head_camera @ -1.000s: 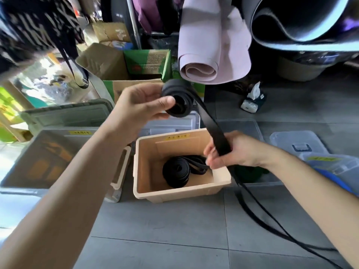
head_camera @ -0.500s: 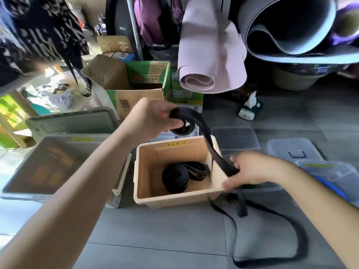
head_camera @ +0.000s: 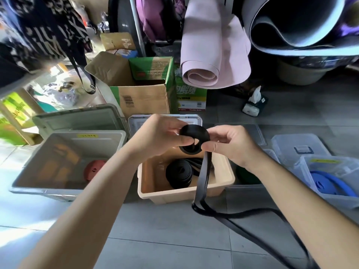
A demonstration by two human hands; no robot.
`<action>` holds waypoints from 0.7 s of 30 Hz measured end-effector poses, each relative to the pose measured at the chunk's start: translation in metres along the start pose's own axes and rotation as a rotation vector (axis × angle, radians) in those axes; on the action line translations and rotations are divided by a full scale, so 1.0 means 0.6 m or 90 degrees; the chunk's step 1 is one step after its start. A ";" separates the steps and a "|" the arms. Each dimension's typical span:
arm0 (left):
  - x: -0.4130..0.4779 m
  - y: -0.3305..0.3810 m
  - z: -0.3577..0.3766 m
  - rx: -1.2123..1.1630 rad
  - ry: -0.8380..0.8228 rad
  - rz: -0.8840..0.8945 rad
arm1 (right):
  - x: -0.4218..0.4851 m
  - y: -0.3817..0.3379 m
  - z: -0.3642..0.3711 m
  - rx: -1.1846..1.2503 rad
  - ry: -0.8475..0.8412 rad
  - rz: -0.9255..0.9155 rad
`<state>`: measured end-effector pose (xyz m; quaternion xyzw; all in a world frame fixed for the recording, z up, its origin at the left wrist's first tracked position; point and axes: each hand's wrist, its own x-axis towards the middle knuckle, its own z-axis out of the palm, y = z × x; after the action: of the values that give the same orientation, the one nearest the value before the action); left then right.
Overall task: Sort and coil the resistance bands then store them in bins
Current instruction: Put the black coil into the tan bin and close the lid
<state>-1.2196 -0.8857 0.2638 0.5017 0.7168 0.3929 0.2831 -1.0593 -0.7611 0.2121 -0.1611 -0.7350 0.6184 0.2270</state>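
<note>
- Band (head_camera: 194,133), flat black rubber, half coiled, pinched by left hand (head_camera: 161,138) and right hand (head_camera: 231,144), centre frame.
- Yellow label (head_camera: 87,135) on grey bin (head_camera: 38,188), left: unreadable.

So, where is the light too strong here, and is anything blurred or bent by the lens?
All head view: sunlight washes out the grey tiled floor beside the translucent grey plastic bin; the black-and-white patterned fabric at top left is blurred, while the left hand, the right hand and the black rubber band coil they hold look sharp; the wide lens bends the forearms.
</note>
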 end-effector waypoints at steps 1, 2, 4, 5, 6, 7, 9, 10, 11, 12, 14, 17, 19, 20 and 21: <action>-0.005 -0.008 0.011 -0.088 0.005 -0.014 | -0.003 0.007 0.002 0.041 -0.008 0.014; -0.009 -0.014 0.022 -0.195 0.003 -0.032 | -0.006 0.012 0.003 0.070 -0.009 0.023; -0.017 -0.026 0.042 -0.327 -0.003 -0.096 | -0.012 0.016 0.000 0.063 -0.003 0.025; -0.020 -0.029 0.050 -0.292 -0.002 -0.120 | -0.015 0.019 -0.001 0.014 0.000 0.029; -0.021 -0.033 0.054 -0.167 -0.006 -0.111 | -0.017 0.024 -0.002 -0.067 -0.006 0.042; -0.021 -0.037 0.056 0.010 -0.027 -0.071 | -0.019 0.029 -0.001 -0.167 -0.030 0.061; -0.025 -0.036 0.064 0.323 -0.063 0.032 | -0.024 0.041 0.009 -0.325 -0.107 0.093; -0.026 -0.032 0.067 0.396 -0.079 0.065 | -0.026 0.042 0.016 -0.342 -0.137 0.086; -0.025 -0.030 0.069 0.423 -0.085 0.084 | -0.028 0.040 0.021 -0.335 -0.152 0.068; -0.024 -0.030 0.070 0.428 -0.082 0.095 | -0.029 0.037 0.024 -0.327 -0.158 0.051; -0.026 -0.034 0.071 0.401 -0.043 0.127 | -0.027 0.035 0.023 -0.300 -0.139 0.033; -0.033 -0.041 0.064 0.297 0.063 0.159 | -0.019 0.035 0.014 -0.221 -0.067 0.049; -0.034 -0.050 0.057 0.183 0.128 0.101 | -0.014 0.036 0.002 -0.161 -0.044 0.041; -0.034 -0.054 0.053 0.092 0.153 0.059 | -0.013 0.038 -0.002 -0.140 -0.036 0.033; -0.033 -0.058 0.049 -0.039 0.165 0.023 | -0.013 0.040 -0.005 -0.119 -0.030 0.029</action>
<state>-1.2066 -0.9026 0.2187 0.4505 0.7259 0.4813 0.1963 -1.0523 -0.7582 0.1877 -0.1840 -0.7909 0.5554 0.1794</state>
